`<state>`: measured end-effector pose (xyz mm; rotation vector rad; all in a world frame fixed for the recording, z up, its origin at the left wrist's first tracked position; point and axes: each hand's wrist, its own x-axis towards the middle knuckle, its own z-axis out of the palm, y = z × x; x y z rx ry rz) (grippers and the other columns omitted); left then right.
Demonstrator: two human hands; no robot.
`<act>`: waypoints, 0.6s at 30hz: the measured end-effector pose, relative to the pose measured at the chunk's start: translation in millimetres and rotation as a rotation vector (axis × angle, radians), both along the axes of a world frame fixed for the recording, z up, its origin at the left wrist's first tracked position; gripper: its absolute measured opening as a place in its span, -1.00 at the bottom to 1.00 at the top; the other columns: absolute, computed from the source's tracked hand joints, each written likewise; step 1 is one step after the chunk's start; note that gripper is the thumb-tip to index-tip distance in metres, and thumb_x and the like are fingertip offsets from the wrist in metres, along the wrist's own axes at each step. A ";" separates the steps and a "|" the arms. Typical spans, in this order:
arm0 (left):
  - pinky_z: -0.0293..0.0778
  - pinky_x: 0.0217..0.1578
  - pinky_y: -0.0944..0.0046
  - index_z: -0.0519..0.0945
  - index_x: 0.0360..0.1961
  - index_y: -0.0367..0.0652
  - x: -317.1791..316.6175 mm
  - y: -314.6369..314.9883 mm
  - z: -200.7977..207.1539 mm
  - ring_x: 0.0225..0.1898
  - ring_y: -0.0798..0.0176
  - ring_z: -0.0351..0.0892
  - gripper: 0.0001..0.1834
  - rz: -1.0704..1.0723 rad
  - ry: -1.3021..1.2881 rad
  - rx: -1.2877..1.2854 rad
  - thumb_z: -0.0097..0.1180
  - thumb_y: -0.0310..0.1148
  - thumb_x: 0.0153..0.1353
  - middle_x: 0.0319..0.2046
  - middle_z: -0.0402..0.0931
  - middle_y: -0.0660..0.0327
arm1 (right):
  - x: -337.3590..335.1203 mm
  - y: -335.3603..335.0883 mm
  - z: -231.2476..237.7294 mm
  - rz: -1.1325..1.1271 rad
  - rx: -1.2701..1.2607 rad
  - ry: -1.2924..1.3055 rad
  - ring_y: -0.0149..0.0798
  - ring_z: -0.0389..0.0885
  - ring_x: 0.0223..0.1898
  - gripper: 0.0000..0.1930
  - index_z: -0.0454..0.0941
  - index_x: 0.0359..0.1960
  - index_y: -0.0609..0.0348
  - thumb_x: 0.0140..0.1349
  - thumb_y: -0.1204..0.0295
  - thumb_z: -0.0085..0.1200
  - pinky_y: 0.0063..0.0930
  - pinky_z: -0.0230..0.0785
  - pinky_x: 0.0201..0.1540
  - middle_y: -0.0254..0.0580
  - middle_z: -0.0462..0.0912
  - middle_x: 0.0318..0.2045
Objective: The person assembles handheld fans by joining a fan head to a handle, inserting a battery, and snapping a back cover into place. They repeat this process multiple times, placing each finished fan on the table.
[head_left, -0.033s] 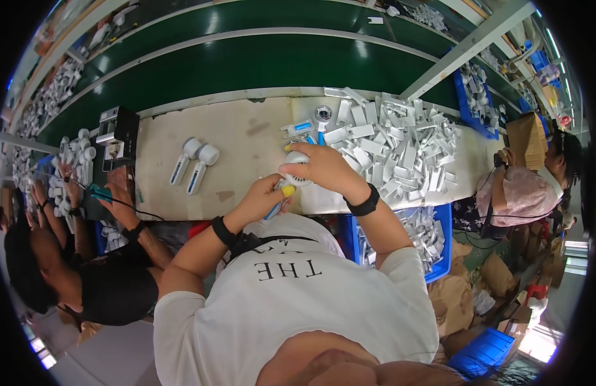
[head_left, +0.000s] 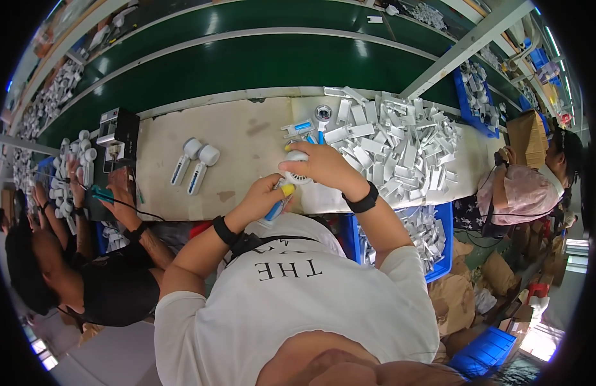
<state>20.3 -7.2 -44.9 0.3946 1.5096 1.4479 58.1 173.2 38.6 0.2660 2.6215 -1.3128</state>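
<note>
My right hand [head_left: 302, 162] is closed over the white, round, slotted head [head_left: 299, 172] of a handheld device. Just below and to its left, my left hand [head_left: 270, 195] grips the handle end, where a blue cylinder [head_left: 273, 211] shows in a pale casing. Yellow covers sit on some fingertips. Fingers hide much of the device. Beyond my right hand lie an opened white casing with a blue cylinder [head_left: 303, 127] and a round-headed part [head_left: 322, 114]. Two white round-headed devices [head_left: 200, 168] lie side by side on the table to the left.
Many white casing pieces [head_left: 394, 138] are heaped on the table's right. A blue bin [head_left: 445, 248] of similar pieces stands below the edge. A black machine [head_left: 118, 136] stands at the left end. Co-workers sit left [head_left: 98, 283] and right [head_left: 520, 193]. A green conveyor [head_left: 266, 61] runs behind.
The handle end in my left hand has turned slightly, and more of the blue cylinder shows. My right hand stays almost in place. The co-worker's hands at left have shifted a little.
</note>
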 end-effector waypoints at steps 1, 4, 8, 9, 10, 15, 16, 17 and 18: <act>0.45 -0.51 0.42 0.43 -0.28 -0.26 -1.2 -0.1 -3.5 -0.53 0.38 0.51 -0.83 0.025 -0.139 0.086 -0.04 -0.38 0.16 -0.50 0.51 0.18 | -4.2 0.8 3.9 -0.021 -0.091 -0.213 -0.06 0.56 -0.28 -0.37 0.46 -0.10 0.22 -0.05 -0.07 0.07 -0.40 0.38 -0.24 0.09 0.57 -0.30; 0.48 -0.49 0.38 0.42 -0.23 -0.25 1.6 3.0 -3.6 -0.48 0.33 0.53 -0.77 0.078 -0.138 0.142 -0.03 -0.30 0.19 -0.45 0.51 0.16 | -8.7 4.6 -22.9 -0.037 0.000 -0.055 -0.22 0.56 -0.33 -0.40 0.40 -0.03 0.21 0.02 -0.01 0.04 -0.49 0.38 -0.30 -0.01 0.55 -0.27; 0.49 -0.35 0.33 0.42 -0.19 -0.24 -7.4 7.3 3.3 -0.35 0.28 0.54 -0.72 0.254 -0.287 0.305 -0.04 -0.26 0.19 -0.34 0.52 0.12 | -3.2 1.0 -40.8 -0.244 -0.467 0.267 -0.37 0.50 -0.37 -0.51 0.37 -0.02 0.21 0.09 0.15 0.05 -0.57 0.35 -0.37 -0.16 0.50 -0.26; 0.47 -0.27 0.33 0.42 -0.14 -0.24 -12.5 9.7 6.3 -0.31 0.28 0.53 -0.72 0.333 -0.237 0.372 -0.06 -0.29 0.20 -0.29 0.52 0.08 | 2.1 0.5 -44.8 -0.269 -0.395 0.459 -0.41 0.48 -0.38 -0.60 0.36 -0.06 0.25 0.12 0.27 0.03 -0.61 0.33 -0.37 -0.20 0.49 -0.26; 0.46 -0.20 0.33 0.41 -0.10 -0.25 -18.9 10.9 8.7 -0.27 0.27 0.53 -0.72 0.415 -0.184 0.439 -0.08 -0.33 0.21 -0.24 0.52 0.04 | 6.1 -1.3 -49.3 -0.289 -0.324 0.651 -0.45 0.45 -0.39 -0.68 0.36 -0.09 0.29 0.15 0.39 0.02 -0.65 0.31 -0.37 -0.25 0.48 -0.27; 0.41 -0.17 0.34 0.40 -0.09 -0.25 -26.2 8.9 19.1 -0.20 0.30 0.49 -0.69 0.392 -0.132 0.454 -0.09 -0.28 0.23 -0.17 0.50 0.09 | 27.8 -20.5 -62.1 -0.278 -0.325 0.755 -0.47 0.41 -0.39 -0.77 0.46 -0.24 0.17 0.01 0.59 0.10 -0.66 0.24 -0.42 -0.23 0.48 -0.28; 0.41 -0.19 0.36 0.40 -0.08 -0.25 -24.1 10.0 22.0 -0.21 0.31 0.49 -0.68 0.391 -0.106 0.442 -0.09 -0.26 0.23 -0.17 0.50 0.11 | 28.2 -23.4 -58.1 -0.281 -0.326 0.758 -0.47 0.41 -0.39 -0.77 0.46 -0.24 0.17 0.01 0.59 0.10 -0.66 0.24 -0.42 -0.23 0.48 -0.28; 0.41 -0.19 0.36 0.40 -0.08 -0.25 -21.2 11.7 24.2 -0.21 0.31 0.49 -0.68 0.386 -0.105 0.440 -0.09 -0.26 0.23 -0.17 0.50 0.11 | 28.5 -25.9 -54.4 -0.258 -0.260 0.793 -0.41 0.43 -0.37 -0.76 0.48 -0.24 0.17 0.00 0.59 0.11 -0.62 0.27 -0.39 -0.21 0.48 -0.27; 0.42 -0.23 0.38 0.40 -0.09 -0.24 -19.4 15.2 26.0 -0.23 0.33 0.49 -0.68 0.407 -0.075 0.429 -0.09 -0.25 0.23 -0.17 0.50 0.14 | 27.5 -26.8 -52.3 -0.237 -0.189 0.828 -0.36 0.45 -0.34 -0.76 0.49 -0.25 0.17 -0.02 0.60 0.11 -0.58 0.30 -0.35 -0.20 0.48 -0.27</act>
